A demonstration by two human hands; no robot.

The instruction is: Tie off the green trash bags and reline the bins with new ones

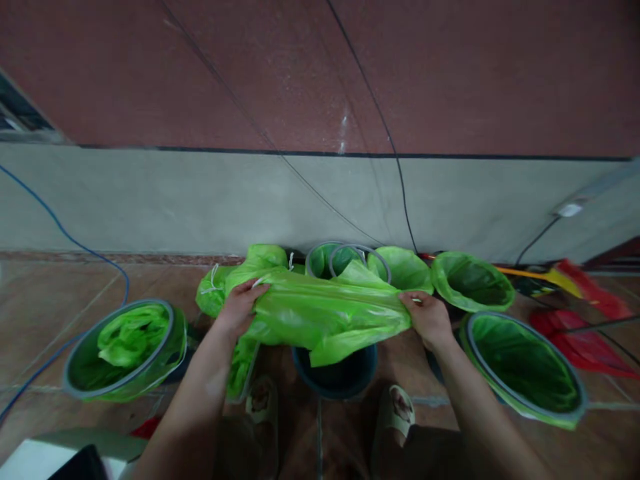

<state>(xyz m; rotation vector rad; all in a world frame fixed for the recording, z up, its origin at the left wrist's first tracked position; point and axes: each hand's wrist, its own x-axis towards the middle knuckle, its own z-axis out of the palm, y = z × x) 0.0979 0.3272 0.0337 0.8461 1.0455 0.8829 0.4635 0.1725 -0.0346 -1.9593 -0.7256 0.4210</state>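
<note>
We hold a green plastic bag (325,313) stretched sideways between our two hands, above a dark blue bin (336,375) that stands on the tiled floor (60,293) just in front of our feet. Our left hand (241,305) pinches the bag's left end with the fingers curled over the film, and our right hand (428,319) grips its right end, thumb on top; both hands are closed on the plastic. The bag sags in the middle and a loose flap of it hangs down over the far rim of the dark blue bin, hiding part of the opening. Our sandals (395,410) show on either side of that bin, at the lower edge of the floor in view. To the left stands a grey-rimmed bin (103,383), already lined with green film that is crumpled inside it. To the right a larger lined bin (525,370) lies tilted toward us, its green liner folded over the rim. Behind the bag, along the foot of the wall (200,200), more lined bins (473,280) crowd together, and a knotted green bag (213,293) sits near our left hand. A blue cable (65,233) runs down the wall at the left, and red sheets (580,340) lie on the floor at the far right.
</note>
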